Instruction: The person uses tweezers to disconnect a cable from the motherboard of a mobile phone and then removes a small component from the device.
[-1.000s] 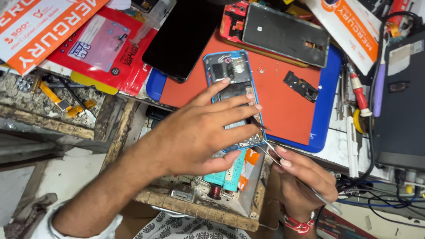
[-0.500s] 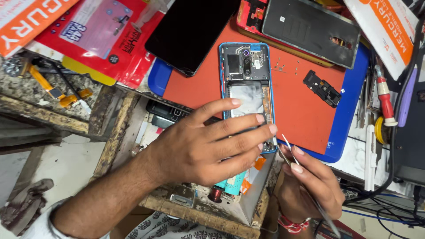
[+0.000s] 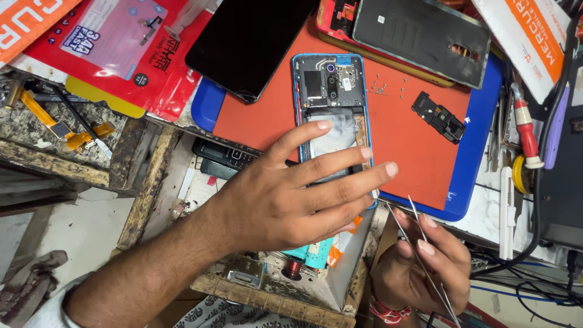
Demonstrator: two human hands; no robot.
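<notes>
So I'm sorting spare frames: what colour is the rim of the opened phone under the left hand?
Blue, seen in the head view: the phone has a blue rim.

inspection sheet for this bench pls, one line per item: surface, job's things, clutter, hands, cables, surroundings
Surface: orange rubber work mat with blue edging, on a worn, cluttered bench.
Job's things: opened blue-framed smartphone, back removed, lying flat on the mat; thin metal tweezers.
Clutter: black glass screen panel; dark grey phone back cover; small black speaker module; tiny loose screws; red plastic packets; red-handled screwdriver.
Hands: left hand spread across the phone's lower half, fingers resting on it; right hand pinching the tweezers, tips near the phone's lower right corner.
Cables: black cables at the right edge.
Surroundings: pale floor below.
</notes>
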